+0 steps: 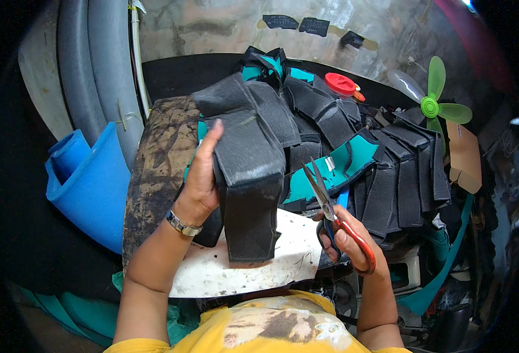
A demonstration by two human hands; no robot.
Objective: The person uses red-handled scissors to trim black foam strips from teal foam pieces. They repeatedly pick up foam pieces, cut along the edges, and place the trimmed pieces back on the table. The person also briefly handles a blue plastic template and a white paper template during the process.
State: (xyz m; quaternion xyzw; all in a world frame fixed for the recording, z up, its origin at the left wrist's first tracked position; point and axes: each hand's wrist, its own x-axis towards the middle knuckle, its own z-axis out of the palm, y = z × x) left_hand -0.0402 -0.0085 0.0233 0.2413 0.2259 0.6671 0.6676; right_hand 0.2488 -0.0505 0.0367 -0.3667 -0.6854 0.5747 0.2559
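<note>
Left hand, wristwatch at the wrist: fingers wrapped around the back of a folded black fabric piece, thumb pointing up along its left edge; the piece is held upright above a white cutting board on the worktable. Right hand: fingers closed through the red handles of a pair of scissors, blades slightly parted and pointing up and away, touching nothing, just right of the held piece. Behind both: a heap of black and teal fabric pieces overlapping across the table, crowding the space beyond the scissor tips. Left side: worn dark board, blue foam roll, grey foam rolls leaning against the wall. Far edge: red lid. Right: green fan, cardboard piece.
</note>
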